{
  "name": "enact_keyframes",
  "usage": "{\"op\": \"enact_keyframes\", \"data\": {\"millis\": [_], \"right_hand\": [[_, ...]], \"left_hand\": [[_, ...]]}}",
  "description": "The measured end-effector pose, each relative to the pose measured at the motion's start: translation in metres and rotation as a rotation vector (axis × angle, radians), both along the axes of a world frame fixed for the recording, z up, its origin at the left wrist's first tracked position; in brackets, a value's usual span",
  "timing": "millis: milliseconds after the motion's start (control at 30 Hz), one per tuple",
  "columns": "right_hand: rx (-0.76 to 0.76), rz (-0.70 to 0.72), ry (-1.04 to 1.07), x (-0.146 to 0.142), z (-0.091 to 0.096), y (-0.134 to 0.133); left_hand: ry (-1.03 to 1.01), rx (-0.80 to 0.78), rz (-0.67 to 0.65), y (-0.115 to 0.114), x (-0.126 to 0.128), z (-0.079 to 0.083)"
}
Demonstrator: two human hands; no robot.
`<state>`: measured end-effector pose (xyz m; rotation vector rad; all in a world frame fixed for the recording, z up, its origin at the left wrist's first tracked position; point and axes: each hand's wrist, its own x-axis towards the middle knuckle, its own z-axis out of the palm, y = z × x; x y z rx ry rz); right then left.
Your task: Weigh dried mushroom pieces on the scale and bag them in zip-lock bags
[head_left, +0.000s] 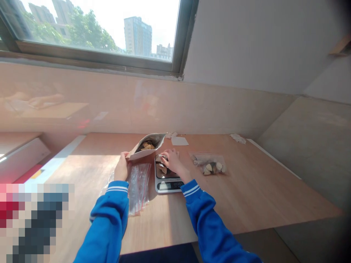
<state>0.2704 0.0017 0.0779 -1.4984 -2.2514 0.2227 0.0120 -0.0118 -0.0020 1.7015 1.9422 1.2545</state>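
My left hand [122, 166] grips the near left corner of an open paper bag [134, 154]. Brownish-yellow dried slices [148, 145] show inside its mouth. My right hand [174, 160] is over a small digital scale [168, 187], its fingers bent down at the pale, dark-edged dried slices [163, 168] on the plate. The fingertips seem closed on a slice, partly hidden by the hand. The scale's display is lit but too small to read. Flat clear zip bags [139, 188] with red seals lie beneath my left wrist and left of the scale.
To the right of the scale lies a clear bag [211, 166] with several pale and dark pieces. A white card [180, 141] and crumpled paper [238, 138] are at the back of the wooden table [255, 186]. Wall and window stand behind it.
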Motion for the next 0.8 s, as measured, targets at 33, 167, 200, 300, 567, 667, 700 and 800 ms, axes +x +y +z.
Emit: {"op": "enact_keyframes", "data": {"millis": [33,167,200,300,567,667,700,800], "right_hand": [[0.035,0.005,0.049,0.002,0.001,-0.002],[0.229,0.015,0.426,0.008,0.022,-0.012],[0.274,0.03,0.518,0.008,0.031,-0.016],[0.347,0.145,0.674,0.006,0.059,-0.031],[0.081,0.352,0.232,-0.016,0.08,-0.052],[-0.015,0.233,0.083,-0.018,0.07,-0.051],[-0.028,0.225,0.062,-0.019,0.066,-0.05],[-0.006,0.269,0.049,-0.022,0.053,-0.045]], "left_hand": [[0.008,-0.001,0.002,0.0,0.0,0.0],[0.038,0.005,0.019,0.0,0.0,0.001],[0.043,0.011,0.013,0.001,0.0,0.001],[0.046,0.032,-0.009,0.001,0.0,0.0],[0.005,0.053,-0.027,0.003,0.0,-0.001],[-0.003,0.063,-0.035,0.002,0.002,0.001],[-0.006,0.061,-0.035,0.002,0.002,0.002],[-0.017,0.06,-0.027,0.001,0.004,0.005]]}}
